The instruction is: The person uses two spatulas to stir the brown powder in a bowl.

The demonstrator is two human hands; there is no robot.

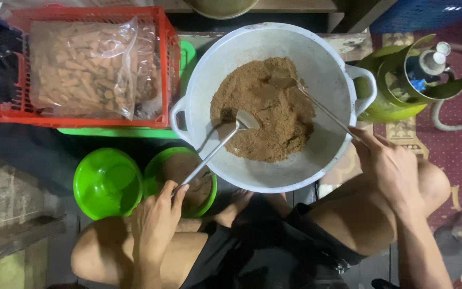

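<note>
Head view, looking straight down over bare knees. Left hand (156, 214) closed round handle end of a long metal spoon (225, 140), bowl of spoon resting at near-left edge of brown powder (266, 109). Right hand (389, 163) gripping handle of a 2nd metal spoon (316, 104), its tip dug into top of the powder heap. Powder heaped in middle of a big white basin (322, 48) w/ side handles, basin sitting btwn the knees, centre frame. Just left of basin, partly under its rim: green bowl (153, 176) w/ some brown stuff inside; beside that, further left, another green bowl (108, 184). Above those, red crate (81, 120) holding a clear bag of tan chunks (81, 67), crate on a green tray (113, 132). Far right of basin: green gas cylinder (397, 101) w/ hose, on dark red patterned mat (461, 144)
</note>
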